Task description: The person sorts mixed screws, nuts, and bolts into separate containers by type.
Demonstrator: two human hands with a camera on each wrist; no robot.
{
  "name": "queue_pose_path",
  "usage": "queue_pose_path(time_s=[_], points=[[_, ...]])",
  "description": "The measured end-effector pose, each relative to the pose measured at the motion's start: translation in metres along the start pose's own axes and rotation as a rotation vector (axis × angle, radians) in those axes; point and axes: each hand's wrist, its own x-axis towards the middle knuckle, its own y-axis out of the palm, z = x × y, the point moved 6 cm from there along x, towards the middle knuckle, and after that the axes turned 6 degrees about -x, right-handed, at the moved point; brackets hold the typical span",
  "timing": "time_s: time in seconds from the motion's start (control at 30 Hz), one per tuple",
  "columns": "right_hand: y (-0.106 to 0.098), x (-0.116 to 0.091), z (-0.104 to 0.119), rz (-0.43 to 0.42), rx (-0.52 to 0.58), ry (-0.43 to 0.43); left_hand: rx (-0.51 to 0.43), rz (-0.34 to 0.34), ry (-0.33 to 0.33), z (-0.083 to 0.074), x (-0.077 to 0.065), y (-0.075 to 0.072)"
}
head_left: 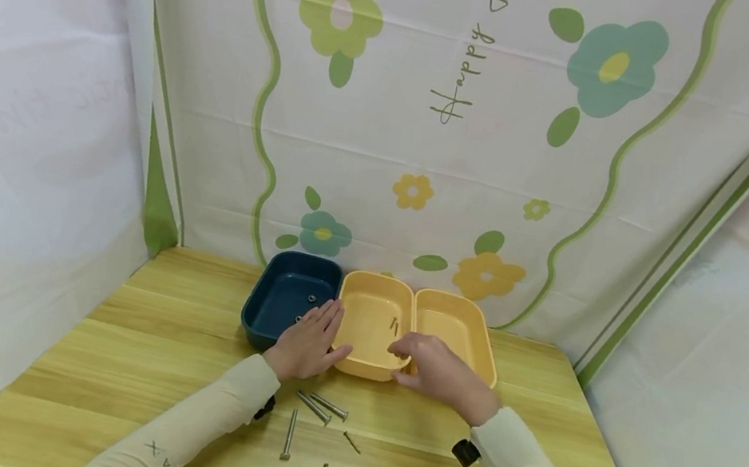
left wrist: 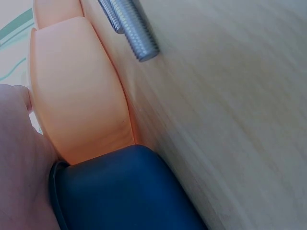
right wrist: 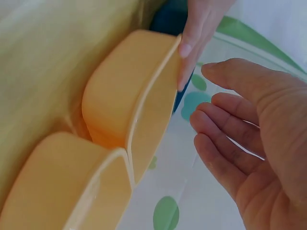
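My left hand (head_left: pixel 307 343), fingers straight, lies over the right side of the dark blue box (head_left: pixel 262 291), beside the middle yellow box (head_left: pixel 365 369). Small nuts (head_left: pixel 311 298) show inside the blue box. Over the front right corner of the middle box hovers my right hand (head_left: pixel 436 368). In the right wrist view that hand (right wrist: pixel 254 129) has loosely bent fingers, its thumb apart, and nothing between them. Two small screws (head_left: pixel 394 324) lie in the middle box. The right yellow box (head_left: pixel 470 320) is partly covered by my right hand.
On the wooden table (head_left: pixel 180 366), in front of the boxes, lie long bolts (head_left: pixel 289 435), a pair of them side by side (head_left: pixel 319 407), and smaller screws (head_left: pixel 352 442). A white flowered cloth (head_left: pixel 390 131) hangs right behind the boxes, with cloth walls at both sides.
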Motion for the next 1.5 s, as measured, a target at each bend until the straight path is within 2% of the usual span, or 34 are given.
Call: queue_pose_path(time_s=[0.33,0.57,0.73,0.97,1.1,1.27,1.5], points=[[0.018,-0.01,0.022,0.057,0.064,-0.061,-0.016,-0.005,0.0,-0.002,-0.002,-0.003],[0.029,-0.016,0.033,0.124,0.116,-0.038,-0.011,-0.02,0.009,-0.005,-0.003,-0.006],[0.039,-0.018,0.038,0.137,0.137,-0.043,-0.015,-0.029,0.006,-0.006,-0.003,-0.008],[0.062,-0.016,0.045,0.193,0.134,-0.057,-0.001,-0.008,-0.003,-0.006,-0.002,-0.009],[0.077,-0.017,0.05,0.204,0.106,-0.086,-0.016,-0.022,0.008,-0.005,-0.002,-0.008],[0.093,-0.018,0.053,0.243,0.104,-0.086,-0.008,-0.005,0.003,-0.002,-0.002,-0.003],[0.098,-0.016,0.052,0.239,0.114,-0.075,-0.026,-0.021,0.009,-0.006,-0.004,-0.008]])
